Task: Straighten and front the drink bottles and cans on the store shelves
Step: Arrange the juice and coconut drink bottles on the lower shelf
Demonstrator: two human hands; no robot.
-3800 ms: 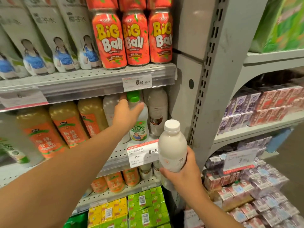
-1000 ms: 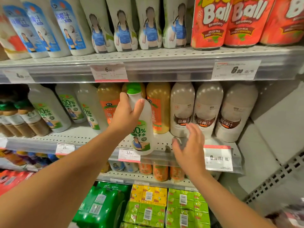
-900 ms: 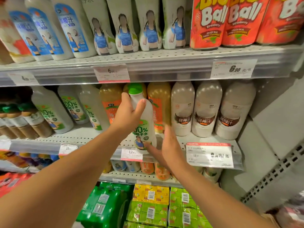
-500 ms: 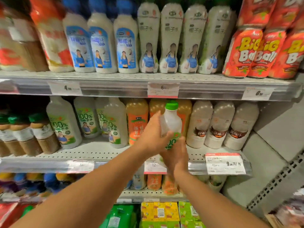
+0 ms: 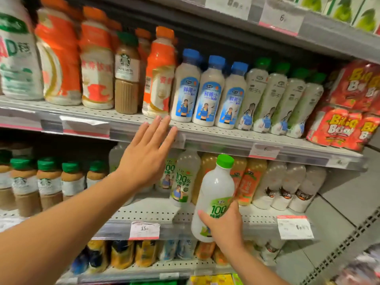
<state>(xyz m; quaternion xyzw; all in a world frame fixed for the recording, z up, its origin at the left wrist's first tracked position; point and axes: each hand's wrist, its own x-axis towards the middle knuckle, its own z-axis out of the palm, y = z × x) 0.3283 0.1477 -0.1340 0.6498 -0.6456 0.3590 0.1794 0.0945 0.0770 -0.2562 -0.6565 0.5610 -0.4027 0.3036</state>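
My right hand [image 5: 224,227] grips a white coconut-water bottle with a green cap [image 5: 213,194] by its lower half, holding it upright in front of the middle shelf [image 5: 156,212]. My left hand [image 5: 144,157] is raised with straight, spread fingers and holds nothing; its fingertips reach the front edge of the upper shelf [image 5: 216,136]. Just behind it on the middle shelf stands a matching green-cap bottle [image 5: 184,177]. Blue-cap coconut milk bottles [image 5: 205,93] stand in a row on the upper shelf above.
Orange juice bottles [image 5: 246,182] and white bottles with brown labels [image 5: 287,186] fill the middle shelf's right side, coffee bottles [image 5: 47,182] the left. Red Big Ball bottles [image 5: 349,112] sit at upper right. A grey upright post [image 5: 349,223] bounds the shelves on the right.
My left hand has let go of the green-cap bottle and risen toward the upper shelf, fingers straight. My right hand now holds the bottle alone. The view has shifted left and up.
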